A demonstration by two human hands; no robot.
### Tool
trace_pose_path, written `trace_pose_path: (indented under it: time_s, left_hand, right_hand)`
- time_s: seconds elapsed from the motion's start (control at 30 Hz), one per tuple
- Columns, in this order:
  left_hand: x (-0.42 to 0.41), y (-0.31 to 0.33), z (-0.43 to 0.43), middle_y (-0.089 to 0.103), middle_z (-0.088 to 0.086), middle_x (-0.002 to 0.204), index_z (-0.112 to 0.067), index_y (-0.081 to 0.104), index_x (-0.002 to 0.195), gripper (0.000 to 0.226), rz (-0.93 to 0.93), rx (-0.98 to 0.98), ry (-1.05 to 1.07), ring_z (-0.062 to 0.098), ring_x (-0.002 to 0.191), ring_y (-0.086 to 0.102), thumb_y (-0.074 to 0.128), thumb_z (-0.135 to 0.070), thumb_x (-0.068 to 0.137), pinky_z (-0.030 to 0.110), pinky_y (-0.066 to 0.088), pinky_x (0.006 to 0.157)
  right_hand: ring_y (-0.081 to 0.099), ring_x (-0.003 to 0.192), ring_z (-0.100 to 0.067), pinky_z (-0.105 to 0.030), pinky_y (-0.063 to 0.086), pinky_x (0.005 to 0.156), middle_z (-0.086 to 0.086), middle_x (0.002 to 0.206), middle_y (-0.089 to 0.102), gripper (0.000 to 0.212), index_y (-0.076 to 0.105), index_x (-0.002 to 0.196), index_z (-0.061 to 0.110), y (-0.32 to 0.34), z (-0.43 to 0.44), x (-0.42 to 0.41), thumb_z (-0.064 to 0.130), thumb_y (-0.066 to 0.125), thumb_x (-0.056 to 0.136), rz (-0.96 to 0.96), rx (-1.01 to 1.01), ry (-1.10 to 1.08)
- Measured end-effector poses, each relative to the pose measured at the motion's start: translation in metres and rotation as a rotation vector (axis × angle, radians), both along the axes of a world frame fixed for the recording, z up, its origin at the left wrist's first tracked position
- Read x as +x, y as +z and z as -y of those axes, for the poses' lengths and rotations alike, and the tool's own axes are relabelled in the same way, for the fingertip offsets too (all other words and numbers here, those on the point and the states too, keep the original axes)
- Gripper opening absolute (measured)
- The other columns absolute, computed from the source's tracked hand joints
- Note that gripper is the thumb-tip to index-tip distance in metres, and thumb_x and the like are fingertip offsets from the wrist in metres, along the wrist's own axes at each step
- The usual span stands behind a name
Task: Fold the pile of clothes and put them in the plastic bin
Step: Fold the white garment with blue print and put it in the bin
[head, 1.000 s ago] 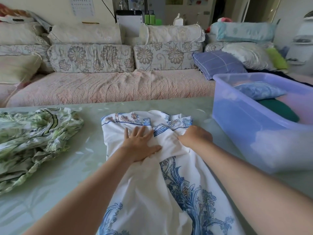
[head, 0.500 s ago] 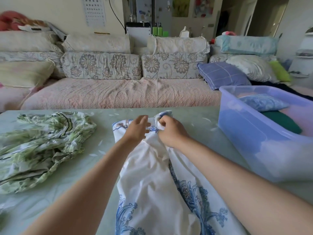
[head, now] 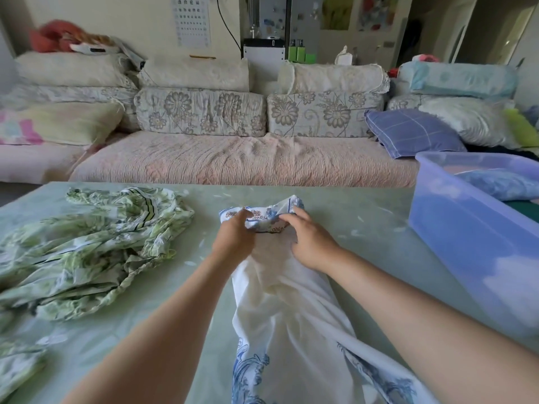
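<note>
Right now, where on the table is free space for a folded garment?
Free: the strip between the green clothes and the white garment, the far edge of the table, and the patch between garment and plastic bin. Crowded: the left side, under the green clothes.

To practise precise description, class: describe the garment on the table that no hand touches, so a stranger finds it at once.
Find the green table before the sofa. On its left, opposite the plastic bin, lies a crumpled garment. Unlike the white-and-blue garment in the left hand and right hand, it has a green leaf print with dark stripes.
</note>
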State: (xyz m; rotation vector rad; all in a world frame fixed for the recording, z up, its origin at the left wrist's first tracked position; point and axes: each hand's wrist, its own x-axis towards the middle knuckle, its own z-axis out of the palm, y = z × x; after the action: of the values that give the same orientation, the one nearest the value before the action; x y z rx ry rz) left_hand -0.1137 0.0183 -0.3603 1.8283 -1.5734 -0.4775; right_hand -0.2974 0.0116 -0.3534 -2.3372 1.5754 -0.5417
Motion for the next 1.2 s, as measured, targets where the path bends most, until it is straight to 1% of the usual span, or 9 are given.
trace_pose_path:
  time_s: [0.07,0.17,0.33,0.5,0.7,0.87,0.93,1.07,1.2]
  left_hand:
    - [0.009,-0.002,0.009,0.064,0.016,0.117,-0.017,0.048,0.132,0.039,0.08,0.058,0.122,0.033,0.105,0.059,0.046,-0.017,0.092,0.031,0.04,0.073]
    - [0.018,-0.003,0.017,0.059,0.015,0.12,-0.017,0.036,0.132,0.047,0.301,0.149,0.106,0.036,0.107,0.057,0.05,-0.023,0.088,0.037,0.045,0.08]
    - [0.007,-0.002,0.035,0.055,0.008,0.125,-0.036,0.033,0.142,0.058,0.253,0.08,0.007,0.032,0.111,0.056,0.052,-0.04,0.087,0.039,0.048,0.086]
    - [0.025,-0.018,0.046,0.069,0.014,0.107,-0.02,0.065,0.117,0.037,0.054,-0.027,0.198,0.033,0.097,0.064,0.056,-0.007,0.083,0.033,0.053,0.077]
    - [0.041,-0.024,0.044,0.062,0.015,0.109,-0.013,0.065,0.113,0.035,0.42,-0.005,0.267,0.034,0.1,0.057,0.05,-0.001,0.083,0.039,0.05,0.081]
    - [0.004,0.005,0.055,0.062,0.007,0.117,-0.021,0.071,0.111,0.028,0.309,-0.337,-0.208,0.028,0.112,0.054,0.05,-0.013,0.093,0.036,0.044,0.092]
    - [-0.006,-0.004,0.051,0.055,0.002,0.137,-0.026,0.06,0.131,0.036,0.374,-0.188,-0.329,0.025,0.128,0.047,0.045,-0.028,0.098,0.039,0.04,0.103]
    - [0.018,-0.041,0.039,0.0,-0.008,0.164,-0.042,0.009,0.154,0.062,0.599,0.267,-0.237,0.017,0.151,-0.002,0.028,-0.06,0.097,0.046,0.007,0.121]
    - [0.035,-0.036,0.035,-0.007,-0.006,0.164,-0.048,0.004,0.152,0.072,0.561,0.389,-0.107,0.024,0.151,-0.005,0.027,-0.075,0.089,0.05,0.007,0.119]
  right_hand:
    - [0.035,0.141,-0.029,-0.035,0.038,0.108,-0.008,0.163,0.017,0.065,0.041,0.146,0.031,-0.004,0.009,0.004,0.009,0.056,0.086,-0.045,-0.07,-0.097]
    - [0.045,0.124,-0.033,-0.037,0.044,0.097,-0.011,0.141,0.036,0.059,0.044,0.146,0.031,-0.012,0.019,0.01,0.017,0.056,0.09,-0.08,-0.136,-0.215]
    - [0.046,0.131,-0.031,-0.039,0.04,0.106,-0.008,0.145,0.05,0.056,0.043,0.149,0.028,-0.021,0.039,0.021,0.028,0.052,0.093,-0.024,-0.056,-0.096]
    - [0.013,0.152,-0.02,-0.041,0.02,0.119,-0.002,0.167,0.012,0.067,0.025,0.156,0.035,-0.023,0.044,0.022,0.047,0.05,0.095,-0.182,0.029,0.049]
    - [-0.005,0.154,-0.023,-0.053,0.011,0.121,-0.002,0.168,-0.007,0.082,-0.002,0.157,0.042,-0.038,0.059,0.021,0.068,0.039,0.091,-0.265,0.192,-0.005]
    - [0.0,0.154,-0.023,-0.048,0.013,0.122,-0.004,0.168,-0.003,0.081,0.004,0.159,0.034,-0.034,0.058,0.021,0.056,0.047,0.094,-0.196,0.134,0.053]
    - [-0.001,0.154,-0.023,-0.044,0.012,0.123,-0.006,0.168,-0.003,0.077,0.006,0.159,0.032,-0.029,0.054,0.019,0.049,0.046,0.096,-0.177,0.119,0.051]
    - [-0.003,0.154,-0.018,-0.045,0.01,0.122,0.0,0.168,-0.008,0.072,0.007,0.159,0.034,-0.026,0.057,0.013,0.05,0.041,0.097,-0.209,0.175,0.002]
    - [-0.01,0.153,-0.014,-0.049,0.005,0.122,0.005,0.167,-0.012,0.072,0.002,0.158,0.039,-0.034,0.057,0.01,0.062,0.034,0.098,-0.24,0.248,0.026]
